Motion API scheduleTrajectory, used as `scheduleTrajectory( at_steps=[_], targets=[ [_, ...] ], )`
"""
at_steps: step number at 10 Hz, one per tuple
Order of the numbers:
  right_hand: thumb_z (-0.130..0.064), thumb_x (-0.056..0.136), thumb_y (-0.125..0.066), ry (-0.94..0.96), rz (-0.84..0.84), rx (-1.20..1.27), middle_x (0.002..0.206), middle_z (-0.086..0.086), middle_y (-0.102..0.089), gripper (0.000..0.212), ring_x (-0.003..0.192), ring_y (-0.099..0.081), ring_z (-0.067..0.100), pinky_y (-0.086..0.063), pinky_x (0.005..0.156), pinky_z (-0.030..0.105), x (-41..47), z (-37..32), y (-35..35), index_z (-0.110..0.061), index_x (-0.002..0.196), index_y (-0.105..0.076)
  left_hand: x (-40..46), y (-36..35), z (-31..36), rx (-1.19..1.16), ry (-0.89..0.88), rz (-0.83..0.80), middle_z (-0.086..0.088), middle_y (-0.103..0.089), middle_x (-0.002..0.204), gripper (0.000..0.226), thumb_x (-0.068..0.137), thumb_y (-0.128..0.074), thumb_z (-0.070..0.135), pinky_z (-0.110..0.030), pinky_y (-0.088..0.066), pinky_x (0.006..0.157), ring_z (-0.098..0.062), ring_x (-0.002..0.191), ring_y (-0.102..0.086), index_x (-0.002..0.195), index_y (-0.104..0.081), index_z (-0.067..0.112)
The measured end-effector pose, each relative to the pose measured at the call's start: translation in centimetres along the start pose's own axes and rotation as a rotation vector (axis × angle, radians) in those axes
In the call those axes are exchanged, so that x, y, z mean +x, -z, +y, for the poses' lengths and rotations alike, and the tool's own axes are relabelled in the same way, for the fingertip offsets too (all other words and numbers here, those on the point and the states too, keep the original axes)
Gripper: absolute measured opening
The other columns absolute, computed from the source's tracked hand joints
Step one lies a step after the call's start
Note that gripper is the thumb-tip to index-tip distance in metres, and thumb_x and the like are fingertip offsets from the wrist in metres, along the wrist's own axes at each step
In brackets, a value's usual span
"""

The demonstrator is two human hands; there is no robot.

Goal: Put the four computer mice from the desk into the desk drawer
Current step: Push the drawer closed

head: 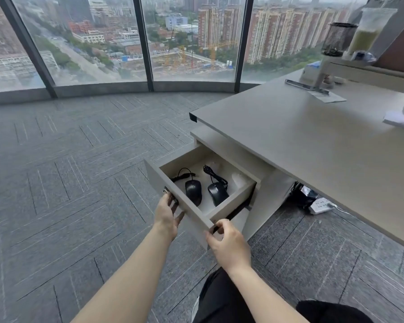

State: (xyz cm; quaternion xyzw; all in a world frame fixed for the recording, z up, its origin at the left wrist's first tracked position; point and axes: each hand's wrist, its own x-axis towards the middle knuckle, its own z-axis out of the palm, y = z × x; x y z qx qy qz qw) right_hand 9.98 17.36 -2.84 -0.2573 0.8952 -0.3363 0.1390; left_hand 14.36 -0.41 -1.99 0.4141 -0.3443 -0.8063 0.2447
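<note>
right hand (229,245): we pinch the near corner of the drawer (187,206) front | left hand (167,215): fingers spread flat on that front | both level, drawer slides away toward the bench (313,141) | inside: two black mice (193,191) side by side, tails far; others unseen

Grey carpet (68,159) meets curved floor-to-ceiling windows (91,38) in daylight.
</note>
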Motion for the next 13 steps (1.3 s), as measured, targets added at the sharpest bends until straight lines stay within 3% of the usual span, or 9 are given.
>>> scheduleTrajectory(
  at_steps=[1, 2, 3, 4, 5, 6, 8, 11, 13],
  targets=[
    [-0.051, 0.089, -0.057, -0.085, 0.044, 0.031, 0.103, -0.009, -0.058, 0.031, 0.086, -0.053, 0.012, -0.039, 0.06, 0.029, 2.1, 1.2, 1.3, -0.028, 0.109, -0.052, 1.6, -3.3, -0.6, -0.015, 0.018, -0.008, -0.002, -0.053, 0.138, 0.044, 0.098, -0.037, 0.034, -0.042, -0.046, 0.099, -0.019, 0.13, -0.049, 0.137, -0.05, 0.016],
    [-0.056, 0.087, -0.055, -0.189, 0.07, 0.07, 0.123, -0.002, -0.059, 0.054, 0.094, -0.057, 0.016, -0.047, 0.068, 0.032, 4.6, 2.7, 2.2, -0.025, 0.13, -0.045, 3.5, -6.5, -1.2, -0.019, 0.051, -0.013, -0.004, -0.054, 0.139, 0.044, 0.097, -0.039, 0.032, -0.04, -0.045, 0.101, -0.02, 0.129, -0.05, 0.133, -0.054, 0.013],
    [-0.058, 0.086, -0.057, -0.251, 0.112, 0.113, 0.141, 0.004, -0.051, 0.075, 0.118, -0.056, 0.023, -0.052, 0.085, 0.038, 6.4, 3.7, 3.1, -0.024, 0.147, -0.031, 4.5, -8.9, -1.5, -0.05, 0.075, -0.025, -0.006, -0.057, 0.135, 0.042, 0.097, -0.04, 0.032, -0.035, -0.046, 0.098, -0.02, 0.127, -0.052, 0.129, -0.057, 0.011],
    [-0.059, 0.086, -0.058, -0.281, 0.154, 0.14, 0.155, 0.007, -0.036, 0.085, 0.135, -0.044, 0.027, -0.048, 0.095, 0.043, 8.2, 4.8, 4.0, -0.02, 0.152, -0.021, 5.7, -11.3, -2.0, -0.077, 0.1, -0.024, -0.004, -0.06, 0.132, 0.043, 0.096, -0.042, 0.032, -0.039, -0.045, 0.104, -0.019, 0.126, -0.053, 0.13, -0.057, 0.011],
    [-0.06, 0.086, -0.058, -0.318, 0.177, 0.171, 0.158, 0.008, -0.031, 0.089, 0.138, -0.041, 0.029, -0.047, 0.098, 0.044, 10.0, 5.8, 4.6, -0.019, 0.153, -0.017, 6.5, -13.2, -2.4, -0.079, 0.103, -0.04, -0.003, -0.061, 0.131, 0.042, 0.095, -0.041, 0.032, -0.042, -0.044, 0.106, -0.018, 0.125, -0.054, 0.127, -0.059, 0.011],
    [-0.059, 0.087, -0.057, -0.349, 0.199, 0.208, 0.159, 0.008, -0.032, 0.088, 0.137, -0.045, 0.03, -0.049, 0.097, 0.044, 11.4, 6.6, 5.0, -0.017, 0.154, -0.018, 7.2, -14.6, -2.8, -0.083, 0.105, -0.051, -0.001, -0.062, 0.126, 0.034, 0.095, -0.04, 0.032, -0.045, -0.041, 0.108, -0.017, 0.125, -0.055, 0.115, -0.061, 0.014],
    [-0.052, 0.091, -0.056, -0.345, 0.236, 0.273, 0.145, 0.005, -0.054, 0.071, 0.121, -0.061, 0.026, -0.055, 0.091, 0.039, 13.4, 7.6, 5.1, -0.02, 0.149, -0.03, 9.1, -16.3, -3.8, -0.108, 0.14, -0.108, 0.002, -0.05, 0.146, 0.054, 0.096, -0.038, 0.04, -0.044, -0.038, 0.108, -0.015, 0.128, -0.052, 0.142, -0.046, 0.014],
    [-0.051, 0.091, -0.058, -0.329, 0.226, 0.301, 0.138, 0.005, -0.06, 0.066, 0.12, -0.062, 0.023, -0.054, 0.093, 0.039, 14.1, 8.1, 5.3, -0.018, 0.145, -0.039, 10.1, -16.3, -4.5, -0.095, 0.135, -0.142, 0.006, -0.045, 0.15, 0.056, 0.097, -0.034, 0.048, -0.042, -0.037, 0.106, -0.013, 0.134, -0.046, 0.145, -0.041, 0.02],
    [-0.038, 0.092, -0.058, -0.37, 0.182, 0.263, 0.128, 0.007, -0.065, 0.05, 0.115, -0.062, 0.03, -0.051, 0.089, 0.037, 13.2, 7.7, 6.5, -0.016, 0.136, -0.048, 8.3, -15.9, -3.6, 0.005, 0.148, -0.07, -0.002, -0.048, 0.145, 0.056, 0.099, -0.03, 0.045, -0.042, -0.034, 0.113, -0.026, 0.134, -0.046, 0.14, -0.046, 0.011]
  ],
)
